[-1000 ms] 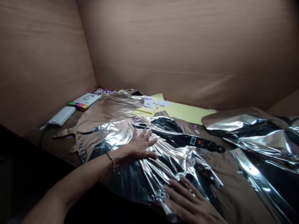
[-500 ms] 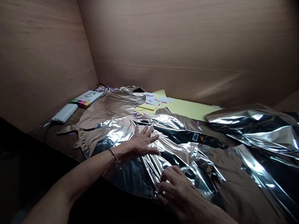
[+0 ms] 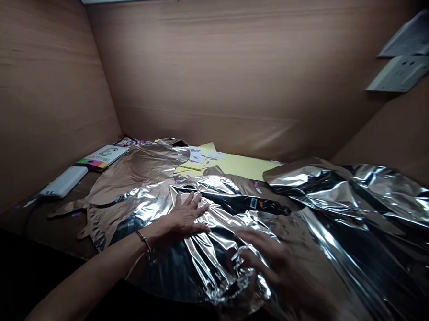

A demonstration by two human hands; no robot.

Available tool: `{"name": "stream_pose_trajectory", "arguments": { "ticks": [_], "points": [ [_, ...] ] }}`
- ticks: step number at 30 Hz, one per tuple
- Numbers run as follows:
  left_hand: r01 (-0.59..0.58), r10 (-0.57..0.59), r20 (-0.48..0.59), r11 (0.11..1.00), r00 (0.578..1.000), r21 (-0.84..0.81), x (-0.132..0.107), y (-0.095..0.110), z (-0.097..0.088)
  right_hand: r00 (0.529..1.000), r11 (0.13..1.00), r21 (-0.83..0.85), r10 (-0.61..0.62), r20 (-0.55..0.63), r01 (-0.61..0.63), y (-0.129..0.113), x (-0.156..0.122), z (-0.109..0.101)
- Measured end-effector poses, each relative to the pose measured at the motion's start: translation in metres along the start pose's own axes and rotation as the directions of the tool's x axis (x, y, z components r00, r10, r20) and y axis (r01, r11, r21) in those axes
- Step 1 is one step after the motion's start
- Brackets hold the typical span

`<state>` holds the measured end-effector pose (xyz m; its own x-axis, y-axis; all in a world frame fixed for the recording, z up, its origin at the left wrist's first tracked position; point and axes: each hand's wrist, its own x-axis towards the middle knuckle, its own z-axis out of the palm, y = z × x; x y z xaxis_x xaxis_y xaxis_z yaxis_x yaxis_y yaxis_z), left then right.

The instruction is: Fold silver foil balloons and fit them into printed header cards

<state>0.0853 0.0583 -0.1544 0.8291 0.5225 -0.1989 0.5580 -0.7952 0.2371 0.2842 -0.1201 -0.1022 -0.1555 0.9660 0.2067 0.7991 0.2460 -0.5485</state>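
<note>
A large crinkled silver foil balloon (image 3: 220,261) lies deflated across the dark desk. My left hand (image 3: 183,217) rests flat on it with fingers spread, a thin bracelet at the wrist. My right hand (image 3: 273,258) is on the crumpled foil nearer me, smeared by motion, its fingers partly spread over the wrinkles. A black strip with a barcode label (image 3: 254,204) runs across the foil beyond both hands. A rose-gold foil balloon (image 3: 129,177) lies flat to the left.
Another silver foil balloon (image 3: 363,196) lies at the right. Yellow paper (image 3: 236,165) with small paper scraps sits at the back. A white power bank (image 3: 62,183) and a colourful booklet (image 3: 101,157) lie at the left. Wooden walls enclose the desk.
My right hand has moved forward and rightward over the crumpled foil, from curled to more spread. The left hand stays flat. The camera has tilted up and turned right.
</note>
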Motion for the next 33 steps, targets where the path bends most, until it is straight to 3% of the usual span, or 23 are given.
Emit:
{"name": "stream_pose_trajectory", "arguments": {
  "ticks": [2,4,6,9,13,16,19,21,23,24,27,28,30,33],
  "points": [
    [0.034,-0.034,0.003,0.999,0.999,0.020,0.000,0.006,-0.008,0.960,0.968,-0.074,0.225,-0.164,-0.240,0.032,0.006,-0.009],
    [0.074,-0.073,-0.024,0.997,0.997,0.018,0.001,0.018,-0.015,0.906,0.913,-0.061,0.388,-0.166,-0.403,0.062,0.012,-0.014],
    [0.078,-0.078,-0.056,0.997,0.995,-0.003,0.001,0.033,-0.016,0.877,0.881,-0.010,0.470,-0.100,-0.473,0.082,0.017,-0.015],
    [-0.007,0.005,-0.063,1.000,0.998,-0.030,0.002,0.052,-0.007,0.867,0.866,0.062,0.498,-0.017,-0.497,0.089,0.024,-0.011],
    [-0.048,0.043,-0.048,0.992,0.998,-0.114,0.001,0.062,0.010,0.870,0.854,0.168,0.481,0.105,-0.492,0.078,0.030,-0.012],
    [-0.078,0.054,-0.089,0.951,0.995,-0.298,0.001,0.060,0.010,0.906,0.886,0.189,0.419,0.065,-0.423,0.064,0.031,-0.014],
    [-0.119,-0.014,-0.186,0.721,0.982,-0.683,0.002,0.057,0.002,0.948,0.955,-0.045,0.284,-0.145,-0.293,0.039,0.026,-0.008],
    [-0.146,-0.085,-0.228,0.546,0.970,-0.825,0.001,0.052,-0.003,0.979,0.941,-0.308,0.082,-0.186,-0.137,0.016,0.023,0.004],
    [-0.182,-0.160,-0.267,0.413,0.950,-0.893,-0.002,0.044,-0.008,0.987,0.851,-0.522,-0.128,-0.092,0.062,-0.007,0.022,0.021],
    [-0.209,-0.216,-0.278,0.295,0.936,-0.932,-0.004,0.039,-0.010,0.981,0.800,-0.583,-0.194,-0.032,0.139,-0.018,0.022,0.031],
    [-0.251,-0.440,-0.171,-0.130,0.882,-0.959,-0.008,0.023,-0.011,0.961,0.691,-0.673,-0.246,0.125,0.264,-0.042,0.026,0.060],
    [-0.246,-0.505,-0.103,-0.225,0.857,-0.943,-0.008,0.018,-0.011,0.956,0.672,-0.682,-0.240,0.169,0.289,-0.046,0.028,0.067],
    [-0.212,-0.598,0.000,-0.285,0.802,-0.935,-0.007,0.011,-0.008,0.948,0.692,-0.648,-0.227,0.223,0.318,-0.052,0.033,0.071],
    [-0.181,-0.672,0.066,-0.291,0.737,-0.939,-0.002,0.006,-0.002,0.954,0.848,-0.446,-0.205,0.219,0.285,-0.054,0.041,0.054]
  ]
}}
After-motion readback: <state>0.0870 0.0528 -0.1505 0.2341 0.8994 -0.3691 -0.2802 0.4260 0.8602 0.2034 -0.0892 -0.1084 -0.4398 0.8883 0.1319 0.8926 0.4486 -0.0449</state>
